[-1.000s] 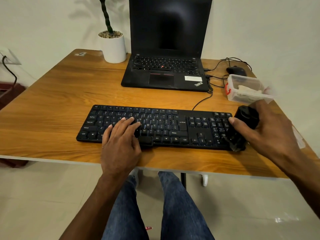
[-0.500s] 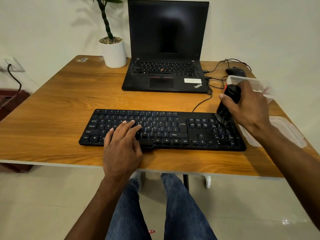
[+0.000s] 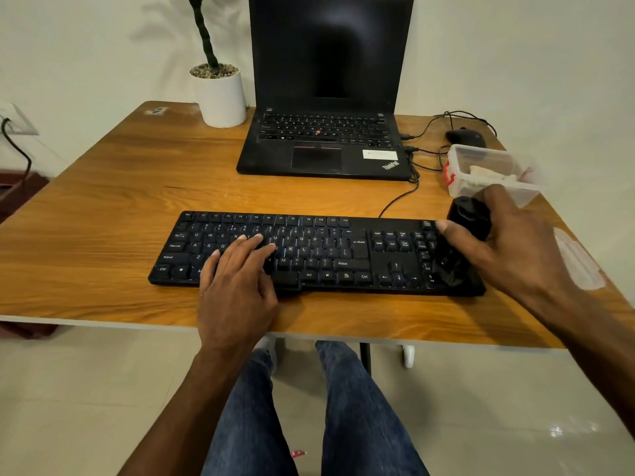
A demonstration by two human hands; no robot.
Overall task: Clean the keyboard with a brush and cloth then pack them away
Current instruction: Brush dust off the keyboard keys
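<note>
Since half a second ago the right hand (image 3: 508, 242) has swept the brush (image 3: 460, 235) from the far right corner of the keyboard (image 3: 316, 252) back toward the near edge, so its dark bristles now lie over the number pad at the keyboard's right end. That hand's grip is closed round the black brush body, thumb along the side facing the keys and fingers curled over the top. The left hand (image 3: 237, 283) has stayed where it was, lying flat with straight fingers on the letter keys of the keyboard's left half, holding nothing.

The keyboard sits lengthwise near the front edge of the wooden counter (image 3: 103, 235), its cable running back from its far edge toward the laptop (image 3: 326, 132). The laptop stands open, screen dark, just beyond the keyboard's middle. Beyond the keyboard's right end is a clear plastic box (image 3: 481, 173) with a red clasp and a pale cloth (image 3: 488, 173) inside it; a black mouse (image 3: 464, 135) lies behind the box. To the right of the keyboard, partly hidden by the right wrist, a clear lid (image 3: 577, 259) lies flat on the counter. A white plant pot (image 3: 220, 97) stands far beyond the keyboard's left half, beside the laptop.
</note>
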